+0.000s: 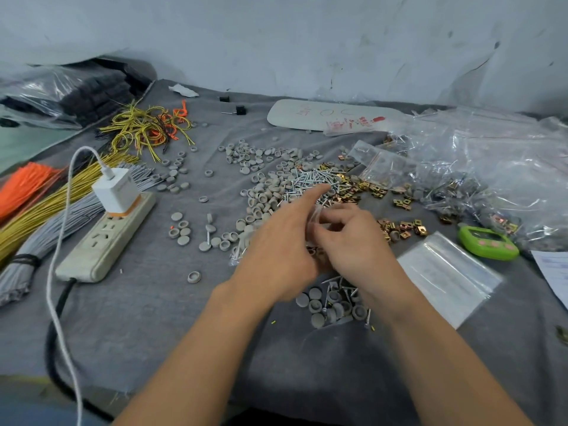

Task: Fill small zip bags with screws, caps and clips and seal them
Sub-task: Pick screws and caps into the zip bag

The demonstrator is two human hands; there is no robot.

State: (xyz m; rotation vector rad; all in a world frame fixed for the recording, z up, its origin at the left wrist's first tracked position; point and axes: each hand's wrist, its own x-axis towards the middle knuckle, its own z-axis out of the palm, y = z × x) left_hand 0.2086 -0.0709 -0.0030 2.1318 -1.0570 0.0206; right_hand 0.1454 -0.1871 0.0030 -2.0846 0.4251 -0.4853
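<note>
Screws lie at 12 o'clock from the hands, caps at 10, clips at 2, all within reach for loading. Right hand, curled, pinches the small zip bag; left hand meets its other edge, index extended, grip hidden.

Left hand and right hand hold a clear zip bag above scattered caps and screws.

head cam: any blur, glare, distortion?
Head view: motion blur smears the left hand and right hand, so the small zip bag between them barely reads; glare on the clear plastic bags at right; the screws are fairly sharp; wide-angle bending at the edges.
</note>
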